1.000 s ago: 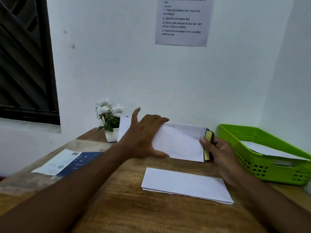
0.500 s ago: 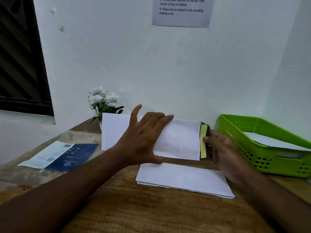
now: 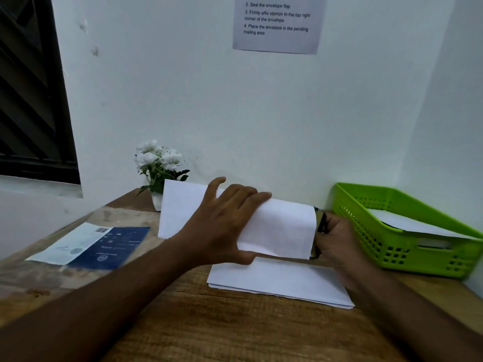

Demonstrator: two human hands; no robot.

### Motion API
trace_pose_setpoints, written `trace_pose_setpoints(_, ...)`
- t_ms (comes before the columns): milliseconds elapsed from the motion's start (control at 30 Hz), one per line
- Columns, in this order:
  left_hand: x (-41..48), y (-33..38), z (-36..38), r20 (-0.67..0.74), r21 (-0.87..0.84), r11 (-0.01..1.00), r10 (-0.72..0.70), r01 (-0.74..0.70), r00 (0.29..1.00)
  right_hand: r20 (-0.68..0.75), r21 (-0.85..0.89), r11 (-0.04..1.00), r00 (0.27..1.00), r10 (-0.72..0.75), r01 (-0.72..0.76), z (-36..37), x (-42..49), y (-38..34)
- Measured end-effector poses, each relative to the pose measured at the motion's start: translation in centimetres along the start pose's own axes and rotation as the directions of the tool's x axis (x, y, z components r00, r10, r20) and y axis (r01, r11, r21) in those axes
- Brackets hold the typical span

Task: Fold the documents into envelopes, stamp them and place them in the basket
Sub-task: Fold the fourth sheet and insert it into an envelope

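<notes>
Wooden surface (image 3: 235, 333) in a white corner (image 3: 431, 105), notice (image 3: 277, 24) above, green basket (image 3: 371, 239) at right with paper (image 3: 410, 223) in it. My left hand (image 3: 224, 226) grips the envelope (image 3: 285, 226) over the documents (image 3: 282, 280); my right hand (image 3: 338, 240) curls round a dark thing (image 3: 322, 222), perhaps a stamp, half hidden behind it.

From where I stand, a plain white wall (image 3: 235, 113) meets a side wall (image 3: 449, 100) in the right corner behind the wooden worktop (image 3: 235, 333), with a dark slatted window (image 3: 28, 95) at the left, a printed notice (image 3: 277, 24) high up, and dim, even light.
</notes>
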State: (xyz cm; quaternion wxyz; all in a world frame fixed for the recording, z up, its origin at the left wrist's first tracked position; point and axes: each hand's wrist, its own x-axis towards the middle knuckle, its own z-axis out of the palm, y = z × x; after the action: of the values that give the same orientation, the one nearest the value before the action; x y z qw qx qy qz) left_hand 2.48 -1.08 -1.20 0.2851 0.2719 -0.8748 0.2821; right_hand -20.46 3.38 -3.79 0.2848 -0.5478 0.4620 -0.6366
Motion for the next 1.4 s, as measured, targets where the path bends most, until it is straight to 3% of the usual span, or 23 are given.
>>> trace_pose_setpoints(133, 0.2, -0.1, 0.1, -0.009, -0.026, 0.999, 0.023, -0.023, 1.0, -0.037, -0.066, 0.998, 0.999, -0.014, 0.011, 0.0, 0.2, 0.1)
trace_pose_setpoints(233, 0.2, -0.9, -0.2, -0.024, -0.026, 1.0, 0.007, -0.008, 1.0, 0.05, -0.009, 0.996, 0.995, 0.085, -0.085, -0.4, -0.1, -1.2)
trace_pose_setpoints(267, 0.1, -1.5, -0.4, -0.026, -0.018, 1.0, -0.006, 0.005, 1.0, 0.092, -0.046, 0.994, 0.991, 0.1, -0.096, -0.7, -0.1, -1.7)
trace_pose_setpoints(333, -0.1, -3.0, -0.6, -0.024, 0.006, 0.999, -0.035, 0.036, 0.999, 0.203, -0.293, 0.956, 0.976, 0.074, -0.011, -2.1, 0.0, -2.3)
trace_pose_setpoints(367, -0.3, -3.7, -0.6, -0.02, 0.013, 0.999, -0.049, 0.049, 0.999, 0.297, -0.463, 0.884, 0.951, 0.08, 0.07, -2.7, 0.0, -2.5)
trace_pose_setpoints(433, -0.8, -5.0, -0.5, 0.002, 0.006, 0.998, -0.069, 0.069, 0.998, 0.471, -0.737, 0.642, 0.842, 0.264, 0.212, -3.5, 0.0, -3.0)
trace_pose_setpoints(467, -1.1, -5.6, -0.4, 0.015, 0.004, 0.997, -0.079, 0.079, 0.997, 0.504, -0.798, 0.548, 0.777, 0.378, 0.251, -3.6, -0.1, -3.3)
trace_pose_setpoints(533, -1.3, -6.5, -0.2, 0.039, 0.004, 0.995, -0.1, 0.1, 0.994, 0.528, -0.824, 0.494, 0.691, 0.494, 0.277, -3.3, -0.3, -3.8)
trace_pose_setpoints(667, -2.0, -7.7, -0.2, 0.061, -0.022, 0.989, -0.144, 0.146, 0.988, 0.578, -0.78, 0.543, 0.692, 0.433, 0.312, -3.2, -0.5, -3.7)
trace_pose_setpoints(800, -2.8, -9.2, -0.1, 0.037, -0.019, 0.983, -0.183, 0.184, 0.982, 0.592, -0.637, 0.694, 0.79, 0.161, 0.336, -3.8, -0.3, -4.2)
trace_pose_setpoints(867, -3.1, -9.7, 0.0, 0.037, -0.021, 0.979, -0.204, 0.205, 0.978, 0.494, -0.52, 0.808, 0.869, 0.018, 0.279, -4.1, -0.2, -4.6)
trace_pose_setpoints(1000, -3.3, -9.9, 0.2, 0.023, -0.019, 0.976, -0.218, 0.218, 0.976, 0.243, -0.379, 0.902, 0.963, -0.12, 0.208, -4.8, 0.4, -4.2)
trace_pose_setpoints(1133, -3.3, -9.7, 0.4, -0.003, -0.034, 0.976, -0.214, 0.213, 0.977, 0.172, -0.429, 0.889, 0.981, -0.091, 0.158, -5.2, 0.7, -3.3)
trace_pose_setpoints(1400, -3.3, -9.5, 0.7, -0.003, -0.066, 0.982, -0.175, 0.174, 0.985, 0.342, -0.525, 0.815, 0.938, -0.06, 0.244, -5.4, 0.4, -3.6)
